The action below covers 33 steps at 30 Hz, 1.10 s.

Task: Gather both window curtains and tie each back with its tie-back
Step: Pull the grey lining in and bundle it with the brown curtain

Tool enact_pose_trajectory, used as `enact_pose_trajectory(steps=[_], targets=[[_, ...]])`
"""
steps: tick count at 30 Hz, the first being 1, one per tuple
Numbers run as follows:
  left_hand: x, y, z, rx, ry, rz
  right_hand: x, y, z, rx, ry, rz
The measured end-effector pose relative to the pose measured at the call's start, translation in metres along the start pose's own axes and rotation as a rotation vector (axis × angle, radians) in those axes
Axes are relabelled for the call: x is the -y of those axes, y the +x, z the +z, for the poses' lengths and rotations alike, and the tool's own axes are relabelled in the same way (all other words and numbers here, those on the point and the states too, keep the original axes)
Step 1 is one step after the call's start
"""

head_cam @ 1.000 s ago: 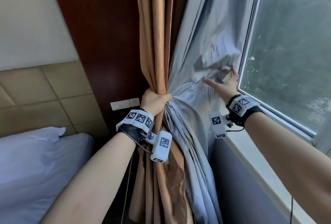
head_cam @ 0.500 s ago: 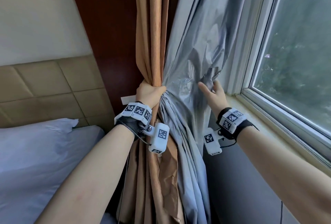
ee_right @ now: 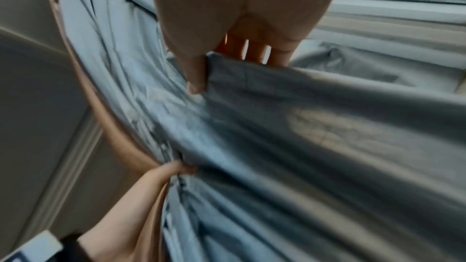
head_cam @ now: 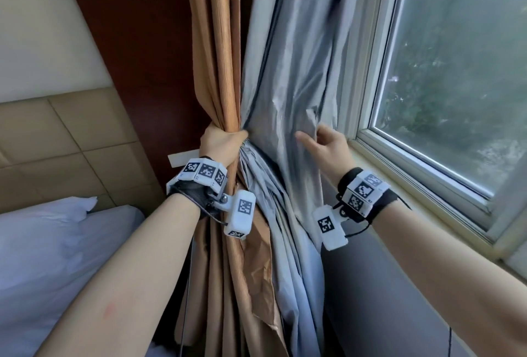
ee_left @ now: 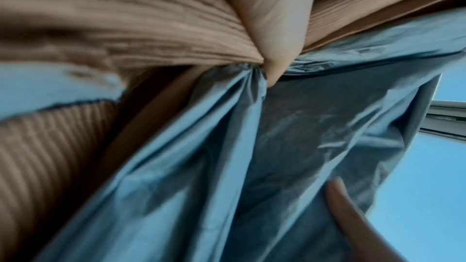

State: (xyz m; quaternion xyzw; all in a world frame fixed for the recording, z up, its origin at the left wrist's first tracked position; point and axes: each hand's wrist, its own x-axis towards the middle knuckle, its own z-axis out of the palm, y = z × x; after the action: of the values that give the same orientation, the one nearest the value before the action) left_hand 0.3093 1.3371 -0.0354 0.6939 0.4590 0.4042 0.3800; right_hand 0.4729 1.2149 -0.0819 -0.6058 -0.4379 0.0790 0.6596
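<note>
Where curtain (head_cam: pixel 219 77) bunches, left hand's (head_cam: pixel 221 142) fingers vanish.

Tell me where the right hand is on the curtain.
In the head view the right hand is right of centre, holding the free edge of the grey curtain lining, between the left hand and the window frame.

1. Daylight enters through a window (head_cam: pixel 456 77) showing blurred greenery.
2. Left of the window, a dark wood panel (head_cam: pixel 137 28) meets a tan padded headboard (head_cam: pixel 57 142).
3. Below the headboard, a white pillow (head_cam: pixel 57 242).
</note>
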Motion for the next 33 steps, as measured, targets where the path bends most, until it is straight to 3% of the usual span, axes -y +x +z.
enact_pose_trajectory(steps=[3, 10, 16, 19, 21, 23, 27, 30, 33], targets=[[-0.003, -0.008, 0.011, 0.09, -0.049, -0.006, 0.007, 0.005, 0.018, 0.076, -0.105, -0.047], [-0.006, -0.013, 0.018, 0.168, -0.161, 0.014, 0.021, -0.001, 0.037, 0.295, -0.021, 0.022], [-0.008, -0.024, 0.024, 0.372, -0.391, -0.025, 0.011, 0.007, 0.036, 0.19, -0.102, 0.001], [-0.007, -0.026, 0.033, 0.438, -0.321, 0.004, 0.007, 0.01, 0.03, 0.157, -0.152, -0.042], [-0.009, -0.024, 0.041, 0.425, -0.27, 0.033, 0.009, 0.008, 0.029, 0.185, -0.115, -0.045], [-0.009, -0.02, 0.047, 0.324, -0.307, 0.036, 0.012, 0.002, 0.026, 0.236, -0.041, -0.011], [-0.007, -0.01, 0.053, 0.222, -0.219, -0.01, 0.011, 0.006, 0.011, 0.315, 0.135, 0.175], [-0.007, -0.007, 0.054, 0.175, -0.147, -0.017, 0.002, 0.025, -0.006, 0.082, 0.126, 0.15], [-0.004, -0.005, 0.05, 0.173, -0.15, -0.007, -0.017, 0.05, -0.03, -0.174, -0.185, 0.193]])
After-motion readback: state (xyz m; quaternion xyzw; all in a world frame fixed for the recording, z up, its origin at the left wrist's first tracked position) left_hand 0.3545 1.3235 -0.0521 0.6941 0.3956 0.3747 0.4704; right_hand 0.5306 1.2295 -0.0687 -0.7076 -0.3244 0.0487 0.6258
